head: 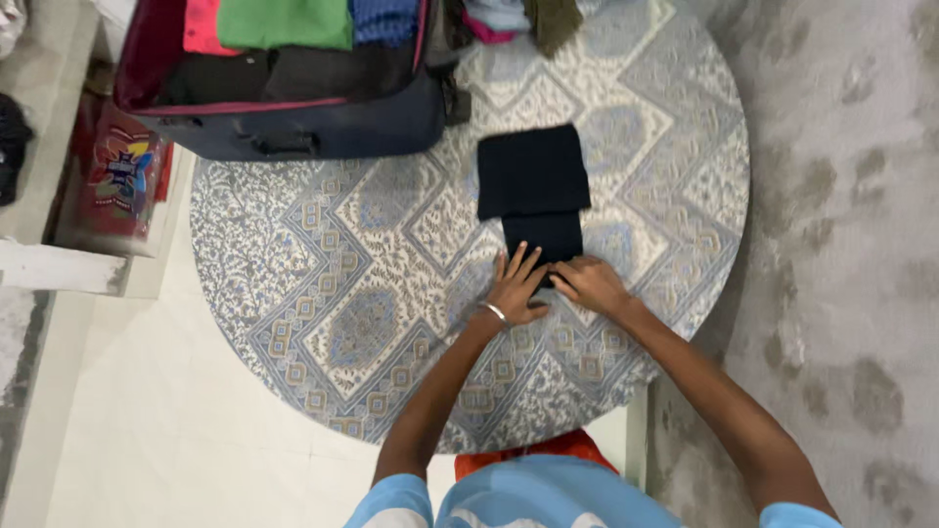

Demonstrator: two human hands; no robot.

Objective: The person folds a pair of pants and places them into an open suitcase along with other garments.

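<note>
On patterned round rug (pixel 372 293), both hands' fingers, L (pixel 516 286) & R (pixel 590 285), press flat on folded black cloth (pixel 535 186).

A black folded garment (pixel 534 191) lies flat on the round patterned rug (pixel 342 284), its narrower lower end toward the person.

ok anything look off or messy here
Nothing is spilled or damaged. The dark folded garment lies neatly on the round patterned rug, both hands, left hand and right hand, at its near edge. Only the open suitcase overhangs the rug's far rim.
</note>
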